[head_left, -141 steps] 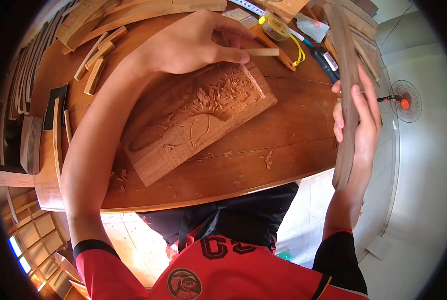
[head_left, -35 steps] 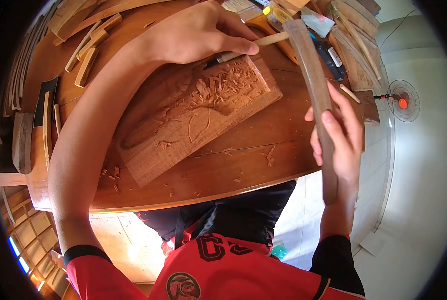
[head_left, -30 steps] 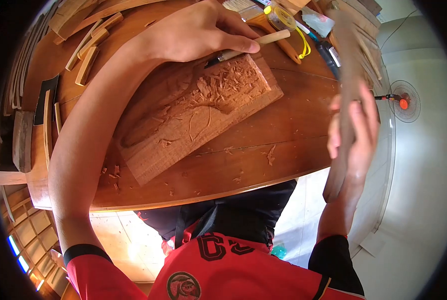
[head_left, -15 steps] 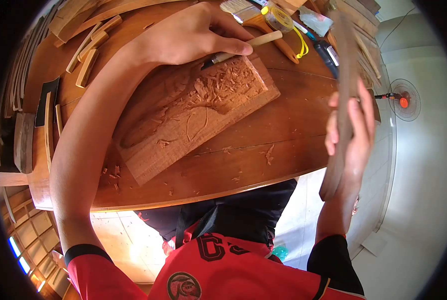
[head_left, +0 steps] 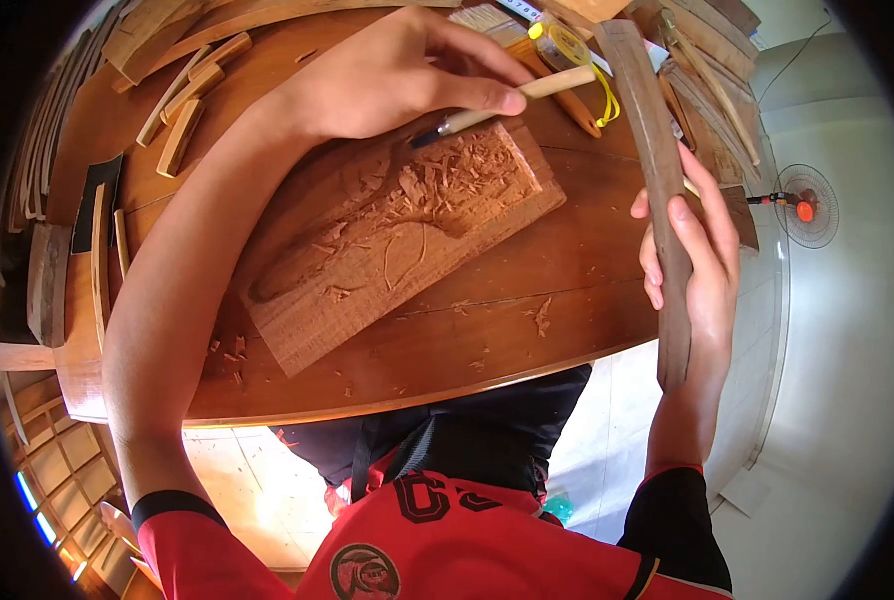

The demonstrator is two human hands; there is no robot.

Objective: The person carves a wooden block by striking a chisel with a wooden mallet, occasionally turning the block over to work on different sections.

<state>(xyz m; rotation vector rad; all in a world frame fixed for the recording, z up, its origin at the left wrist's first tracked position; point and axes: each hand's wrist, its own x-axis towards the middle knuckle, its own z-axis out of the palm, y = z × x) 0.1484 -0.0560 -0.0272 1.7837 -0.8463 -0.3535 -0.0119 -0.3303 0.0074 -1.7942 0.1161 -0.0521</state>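
A rectangular wooden carving board (head_left: 367, 265) lies slanted on the round wooden table (head_left: 527, 345), its top covered in relief cuts and curled shavings. My left hand (head_left: 397, 75) grips a chisel (head_left: 507, 100) with a pale wooden handle, its blade tip at the board's far upper edge. My right hand (head_left: 692, 255) is closed around a long dark wooden stick (head_left: 657, 170), held upright, its top close to the chisel's handle end.
Wood strips and offcuts (head_left: 182, 110) lie at the table's far left. A brush, a yellow tape measure (head_left: 557, 45) and more planks (head_left: 712, 85) crowd the far right. A floor fan (head_left: 805, 205) stands on the tiled floor. Chips (head_left: 539, 318) dot the near table edge.
The stick in my right hand has swung back left toward the chisel handle after being drawn away to the right. The chisel stays at the board's upper edge.
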